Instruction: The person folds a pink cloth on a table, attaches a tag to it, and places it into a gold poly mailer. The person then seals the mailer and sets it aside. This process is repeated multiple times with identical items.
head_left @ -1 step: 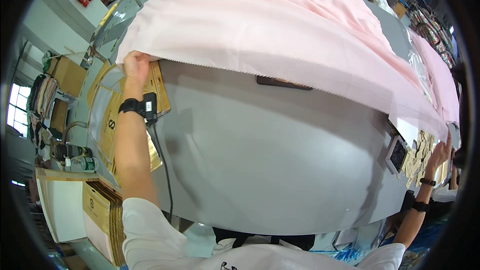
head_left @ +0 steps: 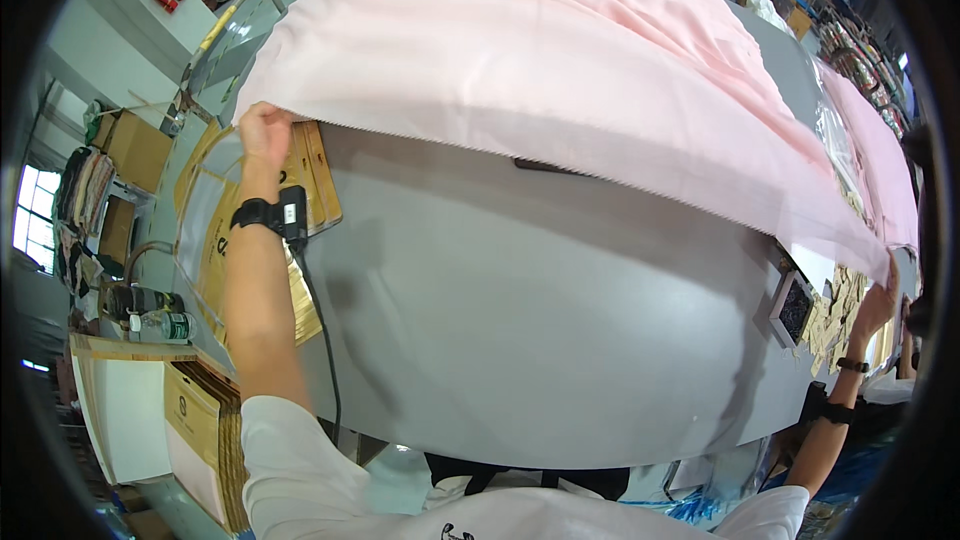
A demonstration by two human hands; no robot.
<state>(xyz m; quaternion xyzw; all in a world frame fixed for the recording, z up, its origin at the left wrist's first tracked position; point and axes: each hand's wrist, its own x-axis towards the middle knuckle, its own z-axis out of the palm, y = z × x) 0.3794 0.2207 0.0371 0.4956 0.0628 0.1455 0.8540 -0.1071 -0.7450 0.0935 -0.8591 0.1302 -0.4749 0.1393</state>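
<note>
A broad sheet of thin pale pink fabric (head_left: 500, 60) spreads over the far half of the grey table (head_left: 540, 310), and its fine-toothed near edge runs between my hands. At the left corner of that edge my left hand (head_left: 265, 130) is closed, pinching the cloth. Far to the right my right hand (head_left: 876, 310) grips the other corner, its fingertips partly hidden. A dark flat object (head_left: 545, 166) peeks out from beneath the edge, mostly covered. My left wrist wears a black strap with a small device (head_left: 292, 217) and a hanging cable.
Gold and clear packaging bags (head_left: 218, 245) lie by my left forearm. A clear bottle (head_left: 162, 326) stands past them, above a box of gold packages (head_left: 205, 430). At right sit a small dark-filled tray (head_left: 795, 310), beige scraps (head_left: 838, 325) and more pink cloth (head_left: 870, 155).
Both hands have shifted slightly to the left with the fabric. Its near edge now covers more of the dark flat object.
</note>
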